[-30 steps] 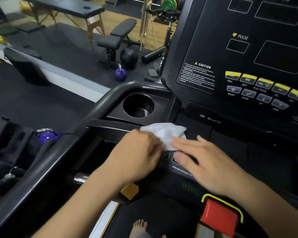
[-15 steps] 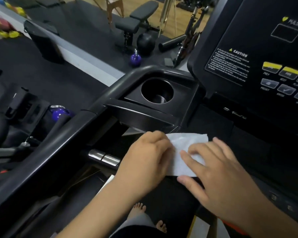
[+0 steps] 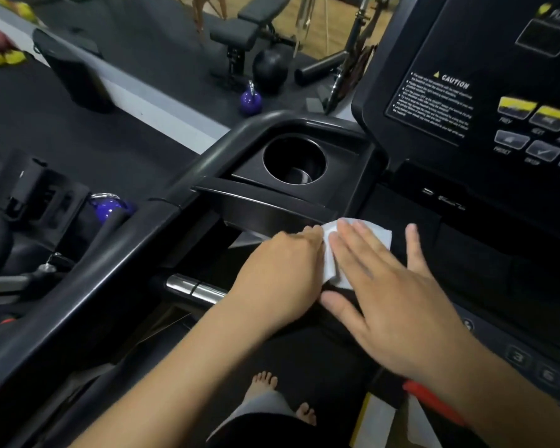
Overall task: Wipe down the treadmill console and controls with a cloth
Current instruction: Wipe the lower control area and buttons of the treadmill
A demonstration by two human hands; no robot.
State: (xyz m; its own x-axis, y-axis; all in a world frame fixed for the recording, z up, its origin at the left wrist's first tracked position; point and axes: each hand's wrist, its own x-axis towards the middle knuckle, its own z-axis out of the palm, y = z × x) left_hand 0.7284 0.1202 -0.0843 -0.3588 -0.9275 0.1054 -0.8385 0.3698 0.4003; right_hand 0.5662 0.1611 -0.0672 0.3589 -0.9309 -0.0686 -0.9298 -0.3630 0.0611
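A white cloth (image 3: 333,270) lies on the black lower deck of the treadmill console (image 3: 401,215), just below the cup holder (image 3: 293,160). My left hand (image 3: 282,270) is curled shut on the cloth's left edge. My right hand (image 3: 392,292) lies flat on top of the cloth with its fingers spread, hiding most of it. The upright display panel (image 3: 466,59) with its yellow and grey buttons (image 3: 514,108) rises at the upper right. Numbered keys (image 3: 518,357) show on the deck to the right of my right wrist.
A thick black handrail (image 3: 110,270) runs diagonally along the left, with a chrome grip (image 3: 191,287) under my left hand. A red safety key (image 3: 430,402) sits below my right forearm. Purple kettlebells (image 3: 251,101) and a bench stand on the gym floor beyond. My bare feet (image 3: 264,381) are on the belt.
The view has swung left and down. The crumpled cloth has been spread flat, and my right hand has slid further over it, now covering most of it.
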